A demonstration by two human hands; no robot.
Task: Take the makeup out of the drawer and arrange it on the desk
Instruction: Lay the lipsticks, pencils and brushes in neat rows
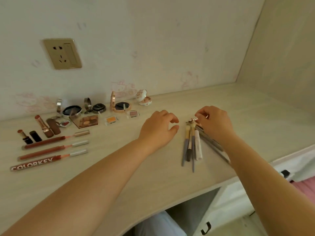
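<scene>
**Brushes on desk, right hand at the tips**

Right hand (215,123) fingertips pinch a small shiny piece at the head of the brush bundle (192,143). Left hand (159,128) hovers beside it, fingers loosely curled, holding nothing. Bundle lies on the desk (119,167). Far left, 4 lip glosses; nearest tube (34,165) reads "COLORKEY".

"colorkey" — white capitals on lowest lip gloss tube (34,165), desk's left; nothing else legible.
</scene>
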